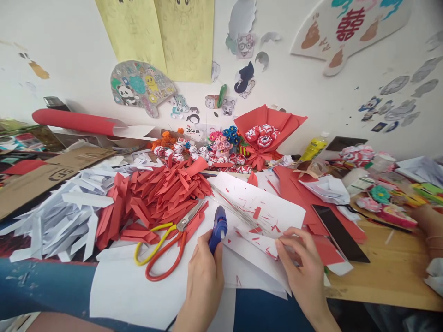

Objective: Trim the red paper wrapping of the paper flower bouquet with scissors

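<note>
My left hand is wrapped round a blue glue gun, its nose pointing up and away from me. To the right, my right hand pinches thumb and forefinger together over the white paper. A slim, pale piece with reddish marks lies at those fingertips, too indistinct to name. Scissors with one yellow and one orange handle lie left of the glue gun, blades partly on folded red paper strips. Thin wires rest on a white paper sheet among red scraps.
Folded white paper strips are heaped at the left beside a cardboard piece. A red paper bouquet stands against the wall. A phone lies on red paper at the right. Another person's arm shows at the right edge.
</note>
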The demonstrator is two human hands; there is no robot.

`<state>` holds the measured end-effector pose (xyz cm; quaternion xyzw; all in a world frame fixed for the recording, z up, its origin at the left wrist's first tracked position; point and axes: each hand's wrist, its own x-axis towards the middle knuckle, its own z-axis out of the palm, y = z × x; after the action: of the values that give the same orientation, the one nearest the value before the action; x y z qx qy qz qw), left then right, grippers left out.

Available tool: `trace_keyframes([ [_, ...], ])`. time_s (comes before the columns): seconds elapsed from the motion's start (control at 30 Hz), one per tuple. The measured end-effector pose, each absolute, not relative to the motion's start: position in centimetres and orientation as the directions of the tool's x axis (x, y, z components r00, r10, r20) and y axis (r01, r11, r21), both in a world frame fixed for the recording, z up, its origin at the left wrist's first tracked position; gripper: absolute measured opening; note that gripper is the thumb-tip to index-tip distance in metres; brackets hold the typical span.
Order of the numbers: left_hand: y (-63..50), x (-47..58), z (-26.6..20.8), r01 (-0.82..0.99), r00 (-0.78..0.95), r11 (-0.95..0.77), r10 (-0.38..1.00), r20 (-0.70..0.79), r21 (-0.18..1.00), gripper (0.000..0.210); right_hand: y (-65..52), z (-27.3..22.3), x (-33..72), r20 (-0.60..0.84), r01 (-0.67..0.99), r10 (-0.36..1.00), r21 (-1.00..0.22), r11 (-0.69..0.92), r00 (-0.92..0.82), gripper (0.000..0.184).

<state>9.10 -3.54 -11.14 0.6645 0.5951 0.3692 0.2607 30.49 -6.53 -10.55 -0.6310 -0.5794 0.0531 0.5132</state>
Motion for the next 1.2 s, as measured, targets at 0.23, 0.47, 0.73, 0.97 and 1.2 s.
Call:
trace_keyframes([
  [0.23,-3.6,9.2,-10.9,0.593,0.006,-0.161,0.981,0.195,0.789,0.028,-6.5,-10.9,30.7,0.506,0.658,0.777,-0.735,0.162,0.374,0.01],
  [0.47,-3.5,9.0,-11.0,0.632,0.029,-0.183,0.976,0.214,0.753,0.028,-6.3,-11.1,30.8,0.459,0.622,0.763,-0.777,0.096,0.456,0.013],
  [0.73,-3.5,9.2,-10.7,0.618,0.013,-0.16,0.981,0.193,0.77,0.029,-6.2,-11.4,31.9,0.44,0.538,0.682,-0.839,0.08,0.585,0.019],
  [0.97,-3.7,9.1,-11.3,0.632,0.026,-0.17,0.98,0.198,0.756,0.027,-7.0,-10.9,34.6,0.554,0.585,0.547,-0.799,0.137,0.628,0.016],
  [1.2,-3.6,9.2,-11.1,0.663,0.018,-0.187,0.972,0.234,0.725,0.026,-9.7,-9.8,34.9,0.88,0.958,0.475,-0.148,0.245,0.015,0.035],
])
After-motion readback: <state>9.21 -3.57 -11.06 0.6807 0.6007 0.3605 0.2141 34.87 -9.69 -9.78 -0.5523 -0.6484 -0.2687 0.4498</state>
